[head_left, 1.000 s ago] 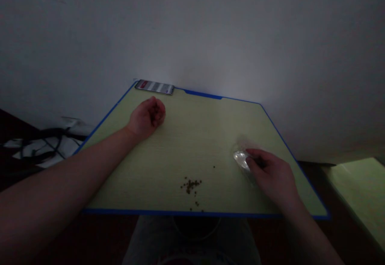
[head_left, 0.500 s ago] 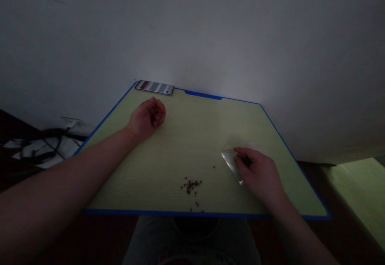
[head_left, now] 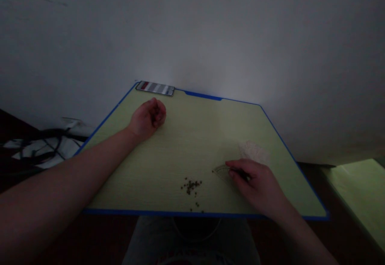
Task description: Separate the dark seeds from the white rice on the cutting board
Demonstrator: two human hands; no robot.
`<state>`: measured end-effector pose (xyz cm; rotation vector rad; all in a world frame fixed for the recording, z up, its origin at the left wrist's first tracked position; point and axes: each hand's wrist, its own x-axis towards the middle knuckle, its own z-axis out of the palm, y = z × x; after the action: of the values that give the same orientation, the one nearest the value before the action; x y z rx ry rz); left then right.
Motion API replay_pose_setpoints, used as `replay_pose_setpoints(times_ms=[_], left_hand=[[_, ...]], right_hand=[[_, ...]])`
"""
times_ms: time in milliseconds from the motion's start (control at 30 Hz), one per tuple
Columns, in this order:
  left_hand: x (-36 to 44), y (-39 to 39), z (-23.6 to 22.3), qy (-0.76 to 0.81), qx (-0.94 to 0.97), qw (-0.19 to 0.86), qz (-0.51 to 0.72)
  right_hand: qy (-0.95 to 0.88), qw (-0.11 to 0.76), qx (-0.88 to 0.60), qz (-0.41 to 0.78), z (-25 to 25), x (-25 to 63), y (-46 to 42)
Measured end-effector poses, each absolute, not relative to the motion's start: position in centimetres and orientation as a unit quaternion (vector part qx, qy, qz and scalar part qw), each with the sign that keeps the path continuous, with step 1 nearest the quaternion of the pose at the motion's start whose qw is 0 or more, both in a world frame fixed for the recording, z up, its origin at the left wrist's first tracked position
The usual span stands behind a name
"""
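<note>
dim home-like room: small blue-edged desk, phone, tangled cables, bare wall

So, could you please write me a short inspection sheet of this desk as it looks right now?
Surface: pale green table with a blue rim, against a white wall; the light is dim.
Things in hand: a small clear plastic piece under the right hand's fingertips; a cluster of small dark pellets beside it, a few strays near the front edge.
Clutter: a phone at the far left corner; a faint whitish patch beyond the right hand, too dim to identify.
Hands: left hand curled in a loose fist, resting on the table; right hand pinching the clear piece.
Cables: dark cables on the floor to the left.
Surroundings: a second green surface at the right.
</note>
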<state>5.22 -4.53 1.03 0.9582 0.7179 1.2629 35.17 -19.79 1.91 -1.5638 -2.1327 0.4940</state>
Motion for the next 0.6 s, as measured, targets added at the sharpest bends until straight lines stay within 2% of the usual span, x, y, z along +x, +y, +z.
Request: replay_pose_setpoints(times_ms=[267, 433, 600], left_hand=[[5.2, -4.7, 1.1, 0.317, 0.427, 0.643, 0.551], [5.4, -4.7, 1.2, 0.325, 0.424, 0.641, 0.551], [5.5, -4.8, 1.4, 0.331, 0.412, 0.640, 0.558]], right_hand=[[-0.744, 0.255, -0.587, 0.193, 1.8, 35.2, -20.2], [-0.757, 0.240, -0.577, 0.192, 1.4, 34.2, -19.4], [-0.714, 0.237, -0.648, 0.118, 1.3, 35.5, -18.3]])
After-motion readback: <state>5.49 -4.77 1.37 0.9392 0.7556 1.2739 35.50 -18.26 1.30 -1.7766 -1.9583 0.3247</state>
